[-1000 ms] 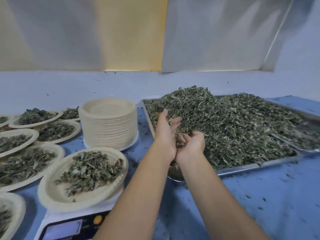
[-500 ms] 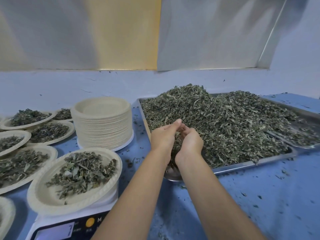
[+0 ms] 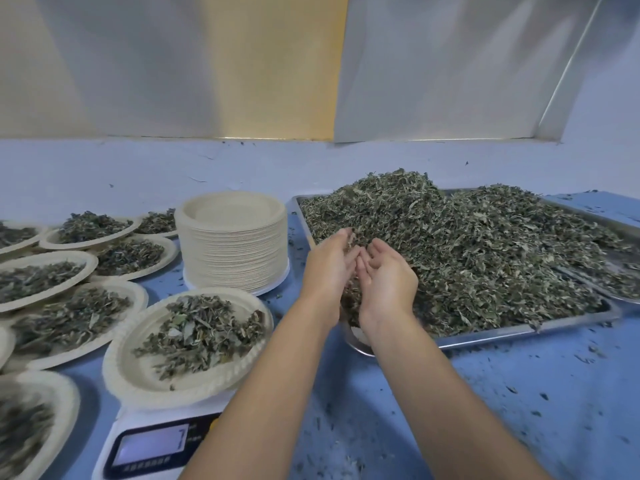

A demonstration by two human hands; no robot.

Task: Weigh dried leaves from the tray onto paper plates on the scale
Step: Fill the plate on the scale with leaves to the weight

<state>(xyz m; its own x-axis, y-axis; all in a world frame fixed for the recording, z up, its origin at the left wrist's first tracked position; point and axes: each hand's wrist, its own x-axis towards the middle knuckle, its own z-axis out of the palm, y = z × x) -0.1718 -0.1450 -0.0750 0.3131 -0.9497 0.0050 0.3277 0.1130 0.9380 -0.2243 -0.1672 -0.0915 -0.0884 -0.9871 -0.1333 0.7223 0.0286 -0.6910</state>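
A metal tray (image 3: 519,332) heaped with dried green leaves (image 3: 467,244) lies to the right. My left hand (image 3: 327,268) and my right hand (image 3: 388,278) are cupped together, palms facing each other, over the tray's near-left corner. A clump of leaves sits between the heels of the two hands, and bits cling to the left fingertips. To the left, a paper plate (image 3: 138,382) with a small pile of leaves rests on a white digital scale (image 3: 152,445). The display is blurred.
A tall stack of empty paper plates (image 3: 235,244) stands between the scale and the tray. Several filled plates (image 3: 45,275) crowd the left side. Leaf crumbs dot the blue table (image 3: 519,410). A second tray's edge (image 3: 623,299) overlaps at far right.
The hands went from apart to pressed together in the leaves. Now the fingers have spread a little, with the palms showing. The camera shifted slightly.
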